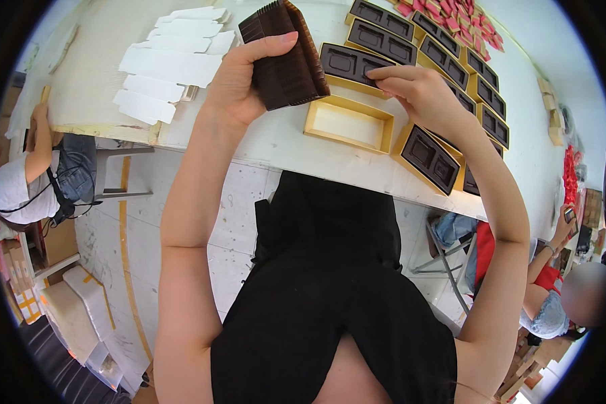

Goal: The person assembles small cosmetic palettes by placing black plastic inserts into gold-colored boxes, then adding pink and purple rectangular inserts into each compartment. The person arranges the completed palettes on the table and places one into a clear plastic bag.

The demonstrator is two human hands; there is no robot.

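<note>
My left hand (239, 77) is closed around a thick stack of dark brown plastic tray inserts (283, 64), held up over the table with the thumb across its face. My right hand (421, 94) has its fingers drawn together, their tips on a dark tray insert (341, 60) that lies in a gold box. Just in front of that box stands a gold box (387, 128) with its white bottom showing. Below my right wrist is another gold box with a dark insert (429, 159).
Several gold boxes with dark inserts (384, 42) stand in rows on the white table (310, 161). Flat white cartons (172, 64) lie at the left, and small pink pieces (454, 23) are heaped at the far right. Other people (23, 182) sit at both sides.
</note>
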